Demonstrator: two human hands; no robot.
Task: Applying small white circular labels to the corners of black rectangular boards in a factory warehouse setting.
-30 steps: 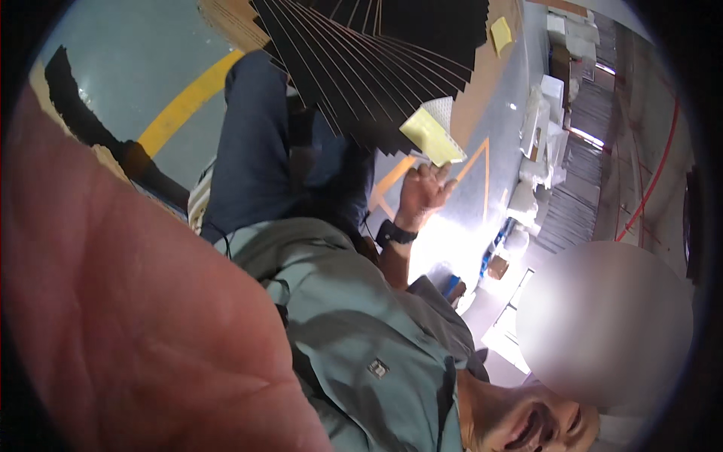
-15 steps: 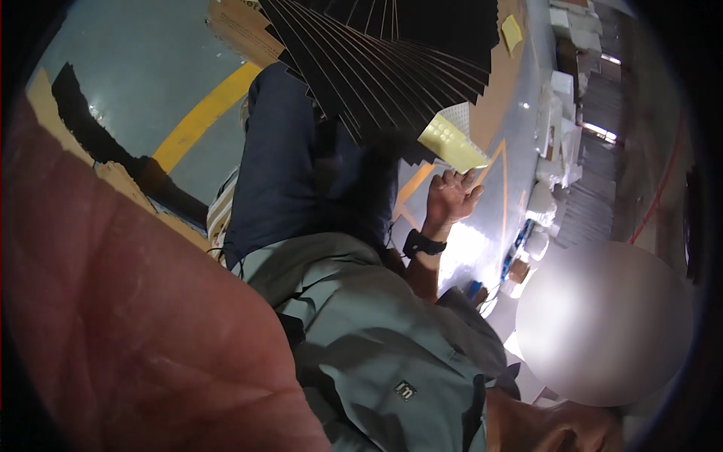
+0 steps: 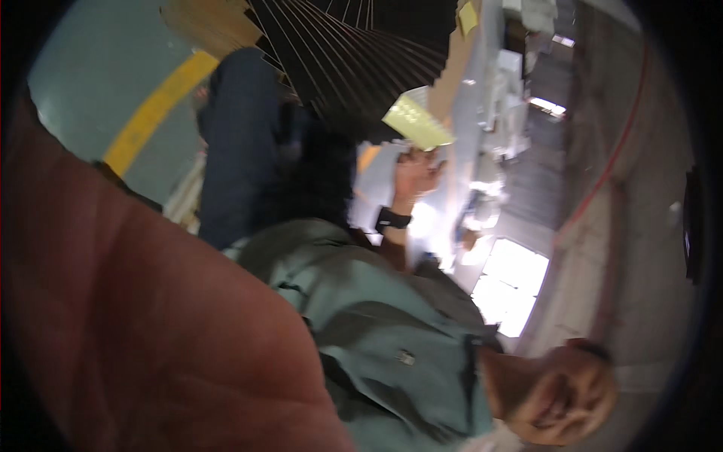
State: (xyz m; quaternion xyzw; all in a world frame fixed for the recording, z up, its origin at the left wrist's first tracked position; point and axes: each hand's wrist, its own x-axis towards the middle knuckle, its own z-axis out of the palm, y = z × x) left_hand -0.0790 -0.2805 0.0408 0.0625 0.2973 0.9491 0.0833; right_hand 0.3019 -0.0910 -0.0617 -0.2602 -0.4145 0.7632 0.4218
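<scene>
A palm, apparently my left hand (image 3: 158, 309), fills the left side very close to the lens; its fingers are out of sight. Farther off, my right hand (image 3: 416, 177) has a black watch (image 3: 392, 219) on its wrist. The fingers look loosely bent and apart, though slightly blurred, with nothing visible held. Just above their tips is a pale yellow sheet (image 3: 418, 124); whether they touch it is unclear. That sheet lies along the edge of a fanned stack of thin black sheets (image 3: 354, 64) at the top.
Brown cardboard (image 3: 207, 26) shows at the top left and beside the stack, with a small yellow piece (image 3: 468, 16) on it. A yellow stripe (image 3: 154, 113) crosses the grey-green floor. White and grey goods (image 3: 504, 113) stand to the right, above a bright window (image 3: 512, 282).
The view has shifted and blurred: stack, yellow sheet and right hand now sit farther left and slightly higher. The large palm stays close to the lens. A bright window has come into view.
</scene>
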